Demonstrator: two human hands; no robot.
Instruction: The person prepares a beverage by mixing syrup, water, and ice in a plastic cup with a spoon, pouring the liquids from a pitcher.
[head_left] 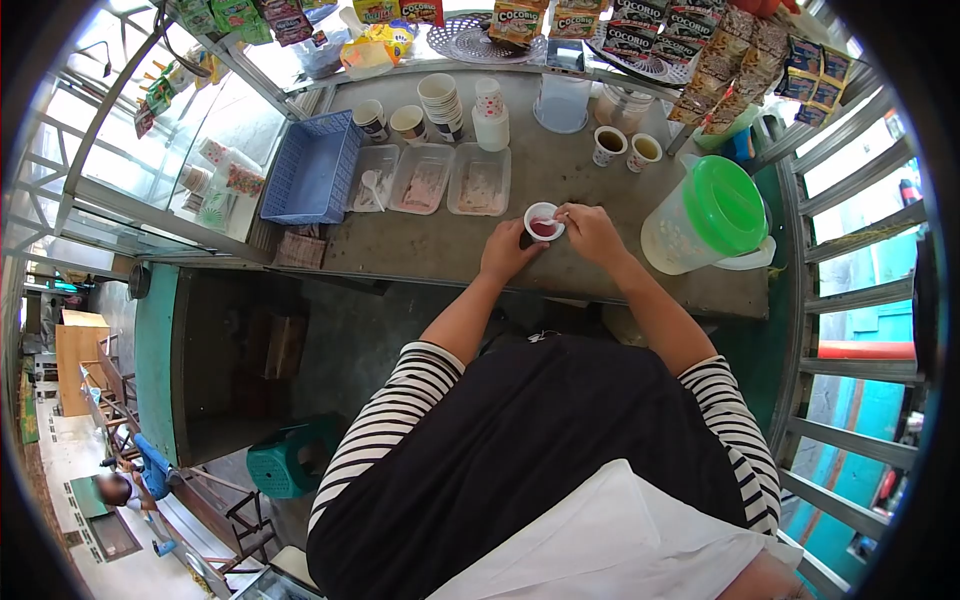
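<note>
My left hand (508,251) is wrapped around the side of a small white cup (541,228) standing near the counter's front edge. Dark red contents show at the bottom of the cup. In the pinched fingers of my right hand (594,236) is a white plastic spoon (551,221), its head reaching into the cup. Most of the spoon's handle is hidden by my fingers. Behind my right hand stand two patterned paper cups, one with a dark drink (609,146) and one with a yellowish drink (644,153).
To the right stands a pitcher with a green lid (724,204). At the left are a blue basket (312,170) and several shallow plastic containers (480,178), one with a spoon (373,188). Stacked cups (440,100) stand behind. Sachets (640,30) hang above the counter (420,243).
</note>
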